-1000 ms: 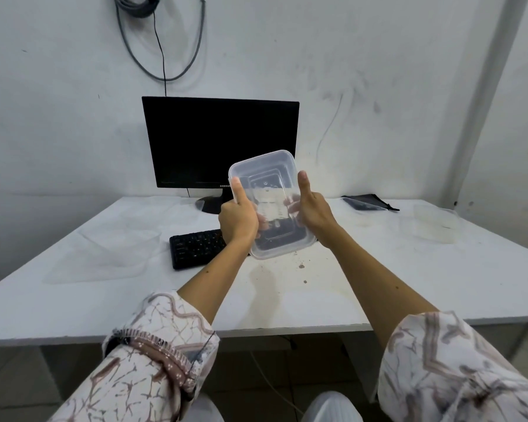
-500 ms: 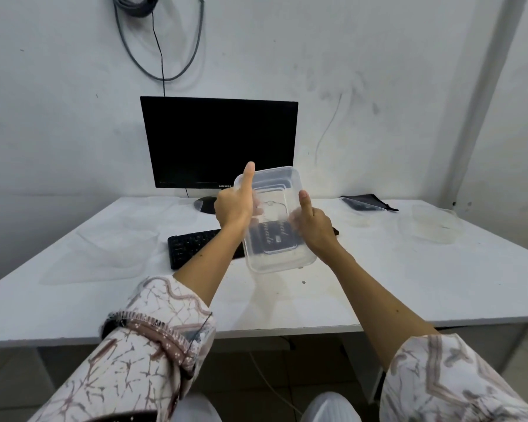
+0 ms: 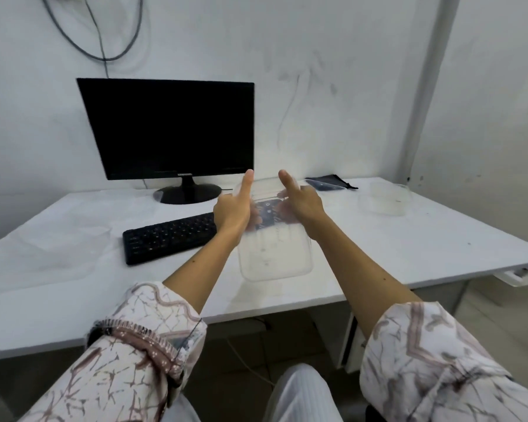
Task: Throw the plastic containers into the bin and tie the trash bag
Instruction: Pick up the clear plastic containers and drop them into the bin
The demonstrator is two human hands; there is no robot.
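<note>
A clear rectangular plastic container (image 3: 275, 254) is held above the white desk (image 3: 409, 248), in front of the keyboard. My left hand (image 3: 232, 208) grips its left side with the thumb pointing up, fingers curled underneath. My right hand (image 3: 301, 202) holds the right side, thumb raised as well. The container is blurred and tilted toward me. A second clear container (image 3: 384, 197) sits on the desk at the right. A thin clear plastic sheet or bag (image 3: 58, 242) lies flat on the desk's left part. No bin is in view.
A black monitor (image 3: 171, 129) stands at the back of the desk with a black keyboard (image 3: 168, 239) in front of it. A dark pouch (image 3: 329, 181) lies near the wall at the right. Cables hang on the wall above.
Both hands have lowered the container and tipped it flatter toward me. The left thumb lifted off its rim, and the right thumb now sticks up too.
</note>
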